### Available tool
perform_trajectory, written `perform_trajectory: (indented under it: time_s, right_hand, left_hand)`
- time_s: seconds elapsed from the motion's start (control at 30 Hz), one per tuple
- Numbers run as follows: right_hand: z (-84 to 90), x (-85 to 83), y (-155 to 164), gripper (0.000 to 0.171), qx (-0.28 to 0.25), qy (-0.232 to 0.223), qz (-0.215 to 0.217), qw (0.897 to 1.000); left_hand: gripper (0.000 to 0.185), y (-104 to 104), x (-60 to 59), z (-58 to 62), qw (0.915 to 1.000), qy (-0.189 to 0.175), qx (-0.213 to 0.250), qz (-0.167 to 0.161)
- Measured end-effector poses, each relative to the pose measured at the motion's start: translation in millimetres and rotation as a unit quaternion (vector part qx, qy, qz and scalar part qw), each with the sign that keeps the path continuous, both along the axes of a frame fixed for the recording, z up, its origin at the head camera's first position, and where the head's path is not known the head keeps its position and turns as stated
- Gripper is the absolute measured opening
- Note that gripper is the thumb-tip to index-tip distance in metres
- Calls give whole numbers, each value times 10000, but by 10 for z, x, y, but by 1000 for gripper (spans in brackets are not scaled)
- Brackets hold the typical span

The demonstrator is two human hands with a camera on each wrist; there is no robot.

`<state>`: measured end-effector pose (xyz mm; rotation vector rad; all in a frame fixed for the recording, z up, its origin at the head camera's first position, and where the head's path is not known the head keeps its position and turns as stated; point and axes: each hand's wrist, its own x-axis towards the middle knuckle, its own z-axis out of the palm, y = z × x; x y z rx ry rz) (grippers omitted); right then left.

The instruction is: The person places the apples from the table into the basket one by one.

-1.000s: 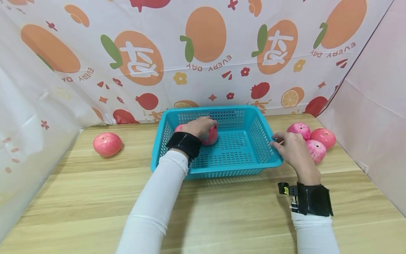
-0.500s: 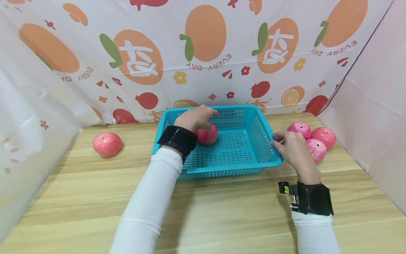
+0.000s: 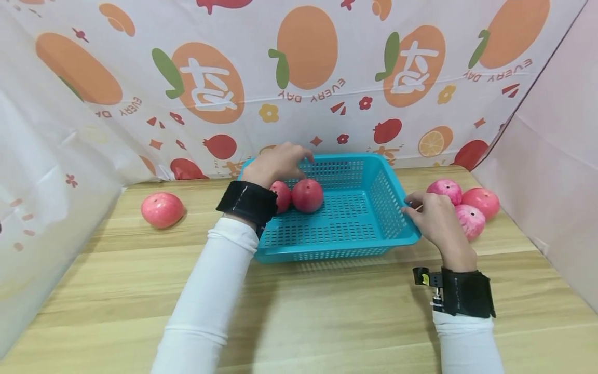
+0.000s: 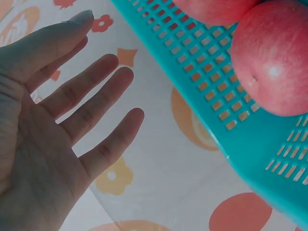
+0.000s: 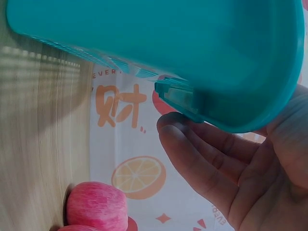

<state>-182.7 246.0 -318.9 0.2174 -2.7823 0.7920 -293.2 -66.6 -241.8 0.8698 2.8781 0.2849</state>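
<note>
The left hand [image 3: 275, 163] hovers above the far-left corner of the turquoise basket [image 3: 369, 246], and its fingers [image 4: 103, 94] are straight and spread — it holds nothing. Just below it, inside the basket, two red apples [image 3: 307, 195] lie side by side and touch each other, close to the back wall. They seem to rest there because the open hand is directly over that corner.

The right hand [image 3: 436, 223] is at the right rim of the basket. Its fingers [image 5: 202, 159] curl under the edge, and the thumb lies on top, so it grips the rim, probably to keep the light basket from sliding on the wooden table [image 3: 327, 311].

Three more apples [image 3: 462, 205] lie together on the table just right of this hand — near, but apart from the basket. One single apple [image 3: 162, 209] lies well apart on the left side, near the patterned cloth [image 3: 303, 78].
</note>
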Motion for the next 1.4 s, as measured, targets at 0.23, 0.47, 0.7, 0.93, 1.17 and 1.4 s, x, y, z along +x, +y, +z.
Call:
perform_trajectory:
  time_s: [0.23,0.47,0.7,0.93,1.17,1.4]
  right_hand:
    - [27,-5,6,31,-8,5,40,10000]
    - [27,-4,-6,30,-12,29,46,10000]
    - [11,0,-3,30,-19,36,23,10000]
    - [4,10,2,31,-67,12,52,10000]
    - [1,17,4,31,-82,-12,56,9999]
    - [2,18,0,31,-66,-25,39,10000]
  left_hand:
    - [44,-86,40,96,9996,58,257,39]
    - [45,-159,71,153,9993,193,324,50]
    - [45,-269,89,157,9992,288,279,49]
    - [41,-411,88,152,9992,197,320,159]
    - [41,-542,92,143,9982,310,508,111]
    - [38,-653,101,121,9974,367,562,249]
